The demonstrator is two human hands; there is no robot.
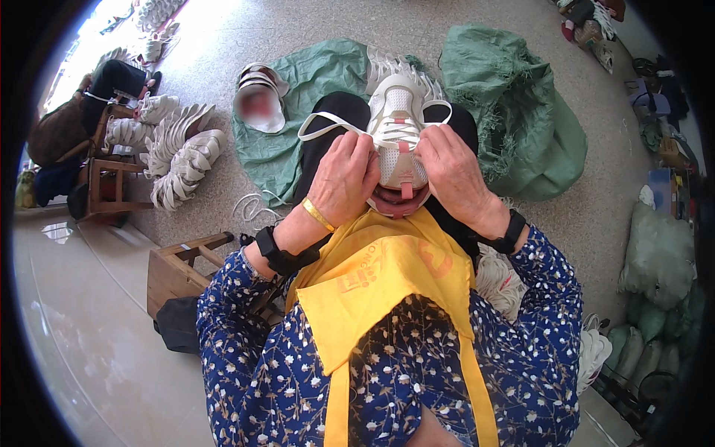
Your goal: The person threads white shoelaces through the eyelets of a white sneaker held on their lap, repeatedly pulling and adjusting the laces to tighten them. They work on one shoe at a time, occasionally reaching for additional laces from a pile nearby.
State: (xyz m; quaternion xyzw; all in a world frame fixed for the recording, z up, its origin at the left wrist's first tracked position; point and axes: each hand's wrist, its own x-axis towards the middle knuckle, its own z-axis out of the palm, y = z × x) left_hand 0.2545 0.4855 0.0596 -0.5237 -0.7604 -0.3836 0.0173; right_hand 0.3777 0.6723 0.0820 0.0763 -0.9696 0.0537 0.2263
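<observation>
A white sneaker (395, 93) with pink tabs rests between my knees, its toe pointing away and its pink-lined opening toward me. My left hand (339, 175) is closed at the left side of the tongue, pinching a flat white shoelace (322, 127). Part of the lace loops out beyond that hand to the left. On the opposite side, my right hand (453, 170) pinches the lace too, and a smaller loop rises above its fingers. The lace crosses the sneaker between both hands. My fingertips partly cover where they grip it.
A yellow apron (380, 261) covers my lap. Beyond my knees lie a green sack (514, 112), a green sheet (320, 71) and another shoe (261, 97). Rows of white shoes (182, 160) and a seated person (63, 130) are at left. A wooden stool (175, 272) stands near my left elbow.
</observation>
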